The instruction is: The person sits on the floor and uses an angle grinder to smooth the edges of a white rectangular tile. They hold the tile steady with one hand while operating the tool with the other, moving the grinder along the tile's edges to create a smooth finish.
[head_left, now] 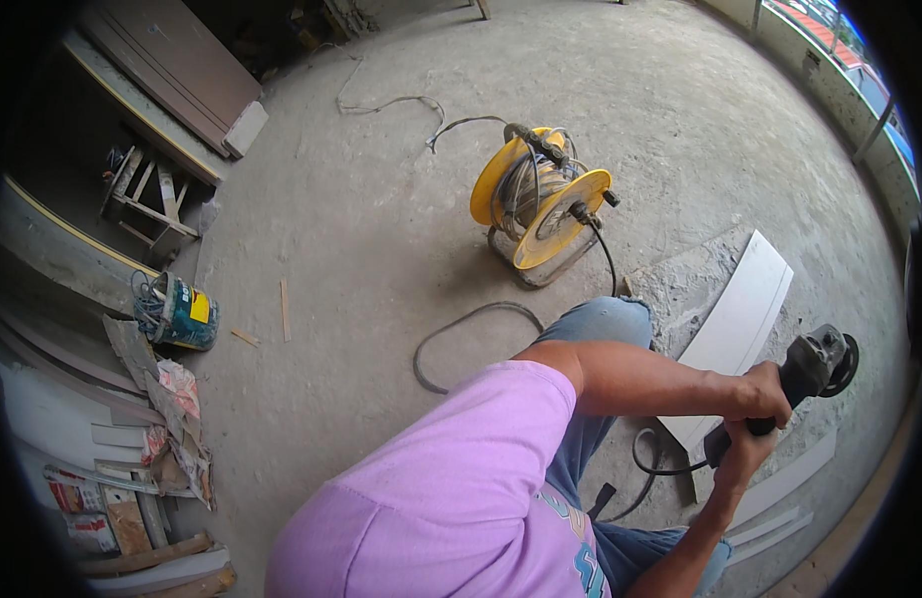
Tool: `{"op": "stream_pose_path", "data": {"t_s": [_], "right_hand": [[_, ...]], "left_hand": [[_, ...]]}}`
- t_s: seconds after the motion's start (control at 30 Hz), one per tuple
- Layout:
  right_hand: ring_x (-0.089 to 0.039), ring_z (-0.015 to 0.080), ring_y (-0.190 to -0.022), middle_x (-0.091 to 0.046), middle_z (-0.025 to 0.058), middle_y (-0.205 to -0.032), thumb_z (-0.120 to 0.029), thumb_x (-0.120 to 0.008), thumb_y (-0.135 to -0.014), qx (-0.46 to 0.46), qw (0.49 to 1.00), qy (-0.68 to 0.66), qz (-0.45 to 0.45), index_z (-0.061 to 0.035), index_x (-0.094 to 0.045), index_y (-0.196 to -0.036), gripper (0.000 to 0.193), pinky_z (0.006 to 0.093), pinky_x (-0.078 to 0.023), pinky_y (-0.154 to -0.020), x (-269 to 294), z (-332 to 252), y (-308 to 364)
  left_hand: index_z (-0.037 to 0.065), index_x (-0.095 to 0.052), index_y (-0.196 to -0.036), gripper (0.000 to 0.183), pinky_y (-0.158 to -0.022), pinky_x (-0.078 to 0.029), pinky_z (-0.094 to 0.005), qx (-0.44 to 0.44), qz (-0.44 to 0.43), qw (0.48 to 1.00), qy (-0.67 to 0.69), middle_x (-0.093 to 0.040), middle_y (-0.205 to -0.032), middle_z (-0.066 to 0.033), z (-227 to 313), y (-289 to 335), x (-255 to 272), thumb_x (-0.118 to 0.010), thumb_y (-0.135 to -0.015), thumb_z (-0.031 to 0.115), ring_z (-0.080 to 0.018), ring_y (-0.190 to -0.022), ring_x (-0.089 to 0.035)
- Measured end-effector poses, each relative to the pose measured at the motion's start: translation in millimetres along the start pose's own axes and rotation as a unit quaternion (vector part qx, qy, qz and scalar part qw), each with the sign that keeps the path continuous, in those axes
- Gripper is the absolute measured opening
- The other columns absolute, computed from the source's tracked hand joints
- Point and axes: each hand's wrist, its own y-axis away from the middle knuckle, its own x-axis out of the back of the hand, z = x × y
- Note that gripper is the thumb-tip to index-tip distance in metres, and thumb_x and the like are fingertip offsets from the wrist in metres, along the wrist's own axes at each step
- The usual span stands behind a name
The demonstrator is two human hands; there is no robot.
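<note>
A black angle grinder (806, 371) is held out to my right, its round guard and metal head pointing away from me. My left hand (767, 393) is wrapped round it close to the head. Just nearer, my right hand (744, 454) grips its rear part, where the fingers are partly hidden. A black cord (670, 471) runs from the grinder's back end and loops beside my jeans. Under my left forearm lies a long white board (742, 314) on the floor, apart from the grinder's disc. Several thin pale strips (785, 490) lie near my right arm.
A yellow cable reel (553, 204) stands ahead on the concrete floor, with a plug in its side. Loose cable (417, 351) curves across the floor. At left are a dark bucket (190, 314), scrap boards (142, 498) and a wooden stool (154, 199). A low wall (870, 140) runs at right.
</note>
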Motion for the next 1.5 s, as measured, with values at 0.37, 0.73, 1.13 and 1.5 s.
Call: {"op": "stream_pose_path", "data": {"t_s": [0.37,0.73,1.13,1.5], "right_hand": [[-0.060,0.0163,-0.099,-0.062,0.0047,-0.108,-0.013,-0.080,-0.074,0.012,1.000,0.001,-0.012,0.0033,-0.058,-0.121,0.054,0.0313,-0.046,-0.094,-2,2,0],[-0.062,0.0154,-0.095,-0.061,0.0030,-0.106,-0.012,-0.083,-0.068,-0.018,1.000,0.007,-0.004,-0.0003,-0.056,-0.121,0.060,0.0316,-0.050,-0.087,-9,-13,2],[-0.068,0.0158,-0.092,-0.069,0.0074,-0.099,-0.013,-0.087,-0.064,-0.005,1.000,-0.001,0.011,0.0003,-0.061,-0.112,0.056,0.0312,-0.055,-0.082,-8,-27,5],[-0.070,0.0242,-0.088,-0.071,0.0135,-0.095,-0.019,-0.084,-0.059,0.026,0.999,0.028,-0.013,-0.0014,-0.063,-0.107,0.056,0.0345,-0.055,-0.080,2,-28,2]], "left_hand": [[-0.009,-0.069,-0.087,0.040,-0.076,-0.057,-0.0373,-0.004,0.007,1.000,-0.010,-0.071,-0.091,-0.0212,-3,-3,1,-0.083,-0.053,0.007,-0.0281,-0.086,-0.072],[-0.006,-0.069,-0.084,0.034,-0.072,-0.056,-0.0360,-0.005,-0.023,1.000,0.005,-0.070,-0.084,-0.0153,-6,-5,6,-0.081,-0.059,0.012,-0.0233,-0.076,-0.068],[0.003,-0.067,-0.099,0.027,-0.072,-0.054,-0.0336,0.076,-0.107,0.991,0.036,-0.067,-0.088,-0.0087,8,-5,12,-0.079,-0.078,0.014,-0.0189,-0.076,-0.067],[0.001,-0.066,-0.093,0.026,-0.068,-0.054,-0.0318,0.045,-0.076,0.995,0.052,-0.066,-0.082,-0.0068,-14,-17,16,-0.078,-0.073,0.011,-0.0188,-0.070,-0.065]]}}
